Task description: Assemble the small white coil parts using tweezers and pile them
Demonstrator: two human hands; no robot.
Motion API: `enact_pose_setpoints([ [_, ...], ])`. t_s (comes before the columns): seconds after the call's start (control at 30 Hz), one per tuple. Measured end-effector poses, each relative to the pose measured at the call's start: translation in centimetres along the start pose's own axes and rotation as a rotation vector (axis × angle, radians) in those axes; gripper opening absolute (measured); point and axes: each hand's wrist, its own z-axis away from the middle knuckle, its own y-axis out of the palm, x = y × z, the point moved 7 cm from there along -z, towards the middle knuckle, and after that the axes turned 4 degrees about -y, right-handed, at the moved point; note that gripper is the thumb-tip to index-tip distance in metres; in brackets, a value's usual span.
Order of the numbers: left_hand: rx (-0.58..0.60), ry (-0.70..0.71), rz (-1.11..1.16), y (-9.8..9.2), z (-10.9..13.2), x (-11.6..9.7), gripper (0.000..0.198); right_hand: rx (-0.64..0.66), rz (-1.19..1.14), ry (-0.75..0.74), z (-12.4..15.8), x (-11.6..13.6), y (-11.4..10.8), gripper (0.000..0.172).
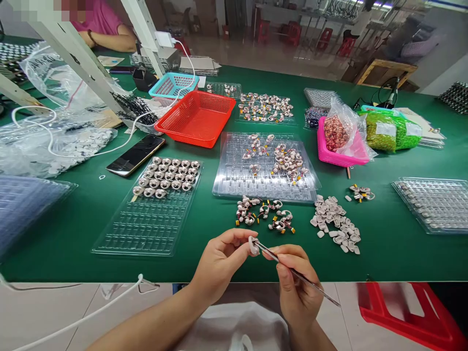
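Observation:
My left hand (221, 261) pinches a small white part (253, 246) between thumb and fingers, just above the near table edge. My right hand (294, 282) grips metal tweezers (292, 273) whose tips touch that part. Just beyond my hands lie a loose cluster of small coil pieces (263, 214) and a heap of white caps (334, 222) on the green mat. A clear tray (234, 170) behind them holds several more coil pieces. To the left, another clear tray (146, 229) carries rows of round metal parts at its far end.
A phone (136, 154), a red basket (197, 119) and a blue basket (173, 85) sit at the back left. A pink bin (331, 153) with a bag of copper coils and green bags (393, 131) stand at the right. Another person sits at the far left. A red stool (413, 312) is near my right.

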Motion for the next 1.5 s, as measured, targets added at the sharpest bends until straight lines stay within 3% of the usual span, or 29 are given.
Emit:
enact_pose_setpoints([
  [0.4, 0.022, -0.020, 0.040, -0.1, -0.3, 1.1, 0.022, -0.021, 0.117, -0.065, 0.5, -0.3, -0.2, 0.037],
  [0.63, 0.004, 0.017, 0.020, 0.2, -0.2, 0.4, 0.020, 0.082, 0.233, -0.139, 0.0, 0.9, 0.3, 0.046],
  [1.17, -0.026, 0.077, -0.052, -0.5, -0.2, 0.4, 0.013, 0.170, 0.351, -0.234, -1.4, 2.7, 0.9, 0.053],
  [1.33, -0.055, 0.201, -0.225, -0.5, 0.3, -0.4, 0.012, 0.195, 0.457, -0.298, -1.5, 3.6, 1.5, 0.051],
  [1.5, -0.063, 0.508, -0.504, -0.1, 0.8, -1.9, 0.017, 0.226, 0.565, -0.309, -1.2, 3.8, 1.9, 0.046],
])
